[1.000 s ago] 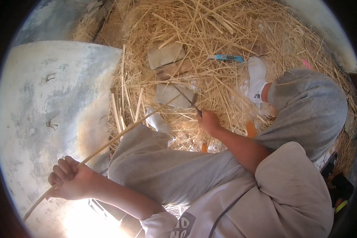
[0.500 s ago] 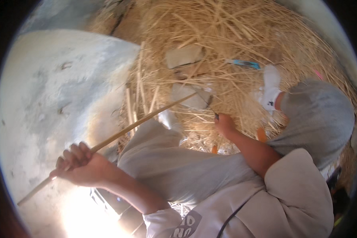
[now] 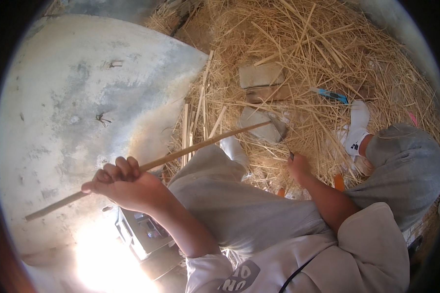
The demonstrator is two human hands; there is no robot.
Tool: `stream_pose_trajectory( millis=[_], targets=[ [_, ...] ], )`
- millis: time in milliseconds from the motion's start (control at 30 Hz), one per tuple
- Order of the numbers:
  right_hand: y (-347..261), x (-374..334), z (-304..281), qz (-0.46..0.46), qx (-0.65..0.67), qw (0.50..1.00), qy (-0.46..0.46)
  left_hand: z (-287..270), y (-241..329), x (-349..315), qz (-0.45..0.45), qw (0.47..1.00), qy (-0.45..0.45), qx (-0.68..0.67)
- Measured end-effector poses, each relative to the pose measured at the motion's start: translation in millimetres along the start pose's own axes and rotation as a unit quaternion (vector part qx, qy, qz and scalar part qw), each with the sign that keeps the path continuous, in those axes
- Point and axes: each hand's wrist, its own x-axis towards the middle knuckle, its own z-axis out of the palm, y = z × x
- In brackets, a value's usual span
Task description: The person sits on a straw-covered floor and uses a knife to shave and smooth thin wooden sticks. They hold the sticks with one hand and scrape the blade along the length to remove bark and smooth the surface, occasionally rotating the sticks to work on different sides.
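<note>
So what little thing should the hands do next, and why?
Perhaps the left hand should steady the long strip first: its far end reaches over the gray block, close to the dark-handled tool in the right hand, and could slip.

It's one fisheye worn on the head, pointing steeply down over the wearer's shirt and grey trousers. Pretty close in, but wide enough to fit the left hand, right hand and straw-strewn floor, edges curving near the rim.
</note>
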Motion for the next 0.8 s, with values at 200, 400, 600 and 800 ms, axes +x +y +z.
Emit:
stream_pose_trajectory(
  millis=[200,400,600,800],
  targets=[
    [1,7,21,-0.022,-0.012,0.999,0.045,-9,-2,-1,-0.002,1.000,-0.002,-0.015],
    [-25,-10,1,-0.096,0.027,0.995,0.016,-17,-7,-4,0.004,0.994,-0.086,-0.066],
    [-7,4,3,-0.038,0.021,0.999,0.007,-24,-15,16,-0.043,0.965,-0.208,-0.153],
    [7,12,12,0.010,0.021,0.999,-0.027,-18,-13,19,-0.045,0.953,-0.245,-0.171]
  ],
)
